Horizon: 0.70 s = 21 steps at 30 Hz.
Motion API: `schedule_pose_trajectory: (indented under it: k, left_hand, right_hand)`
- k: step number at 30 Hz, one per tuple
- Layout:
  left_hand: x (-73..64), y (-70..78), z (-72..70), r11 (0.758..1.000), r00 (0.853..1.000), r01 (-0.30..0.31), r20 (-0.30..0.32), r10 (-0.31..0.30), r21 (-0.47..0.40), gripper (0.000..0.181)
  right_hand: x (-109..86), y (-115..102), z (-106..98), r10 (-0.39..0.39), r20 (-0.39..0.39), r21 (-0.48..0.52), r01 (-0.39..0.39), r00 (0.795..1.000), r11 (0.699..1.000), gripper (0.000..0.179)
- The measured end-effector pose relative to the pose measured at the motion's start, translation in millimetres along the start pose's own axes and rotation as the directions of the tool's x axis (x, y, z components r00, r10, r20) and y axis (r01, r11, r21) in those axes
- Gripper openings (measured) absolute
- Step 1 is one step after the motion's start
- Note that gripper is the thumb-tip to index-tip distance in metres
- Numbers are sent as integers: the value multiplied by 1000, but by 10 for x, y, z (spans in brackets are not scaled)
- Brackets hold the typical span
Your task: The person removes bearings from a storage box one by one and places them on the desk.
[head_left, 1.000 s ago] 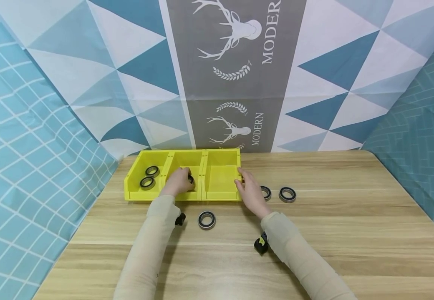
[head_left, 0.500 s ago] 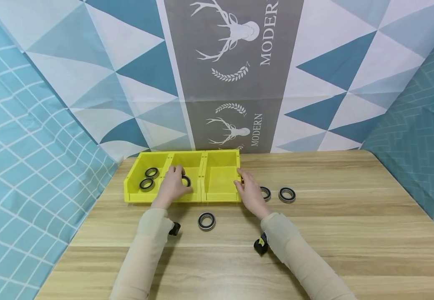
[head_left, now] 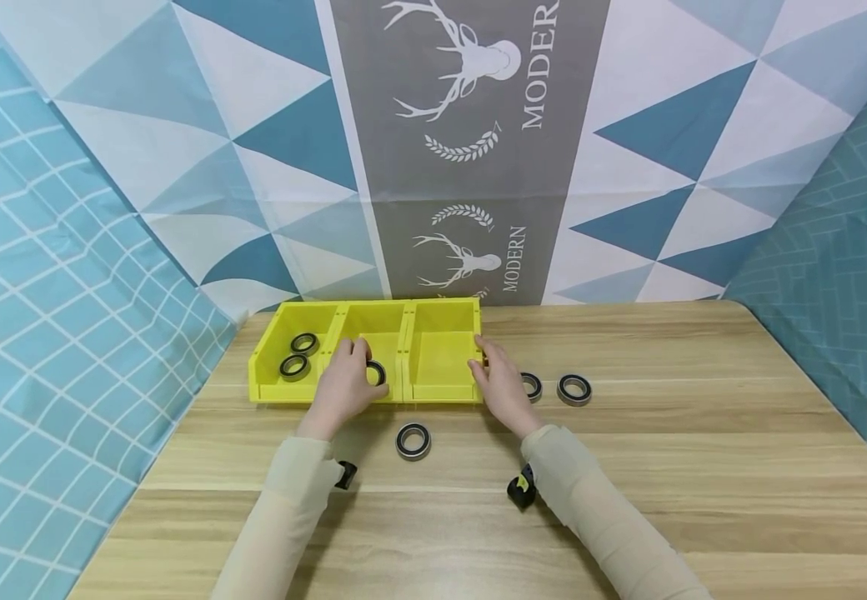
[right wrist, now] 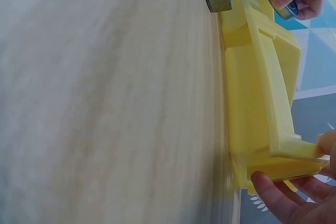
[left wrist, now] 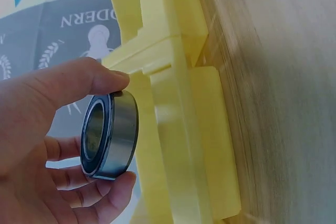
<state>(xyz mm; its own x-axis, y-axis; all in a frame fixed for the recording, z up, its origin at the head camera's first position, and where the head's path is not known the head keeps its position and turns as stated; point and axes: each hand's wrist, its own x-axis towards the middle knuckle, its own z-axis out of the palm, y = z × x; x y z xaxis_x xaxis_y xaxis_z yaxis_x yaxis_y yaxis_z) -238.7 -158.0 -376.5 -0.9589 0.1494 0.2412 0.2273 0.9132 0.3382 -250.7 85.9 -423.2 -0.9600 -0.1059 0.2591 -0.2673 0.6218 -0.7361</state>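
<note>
My left hand [head_left: 343, 383] holds a ball bearing [left wrist: 113, 135], a steel ring with a black face, between thumb and fingertips. It is over the front of the middle compartment of a yellow three-compartment bin [head_left: 441, 392]; in the left wrist view the bearing is tilted up beside the bin's front wall. My right hand [head_left: 504, 387] grips the bin's right end wall, thumb near the upper edge and fingers [right wrist: 268, 190] against the outside. Two more bearings, a rear one [head_left: 304, 342] and a front one [head_left: 294, 367], lie in the left compartment.
On the wooden table [head_left: 628, 483], a loose bearing [head_left: 413, 441] lies in front of the bin. Right of my right hand are two others, one partly hidden [head_left: 531, 386] and one in full view [head_left: 574, 389]. A patterned backdrop [head_left: 463, 167] stands behind the bin.
My left hand has drawn back to the left and toward me, turning so that the bearing in its fingers shows more. The right hand stays at the bin's end wall.
</note>
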Motion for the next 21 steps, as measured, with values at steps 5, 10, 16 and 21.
schedule_pose_trajectory:
  k: [5,10,16,21]
  left_hand:
    - [-89,40,-24,1000,1000,-9,17,9,13,48]
    - [-183,50,-14,1000,998,-3,60,2,22,51]
    - [-297,26,38,998,996,-35,84,31,51,49]
    - [-356,20,52,995,992,-61,115,52,79,47]
  right_hand:
    - [3,6,3,-3,-8,6,4,1000,1000,48]
    - [0,5,5,2,-9,2,-1,1000,1000,48]
    - [1,4,-2,3,-4,1,-3,1000,1000,48]
    - [5,5,-4,-1,-3,-2,1,1000,1000,48]
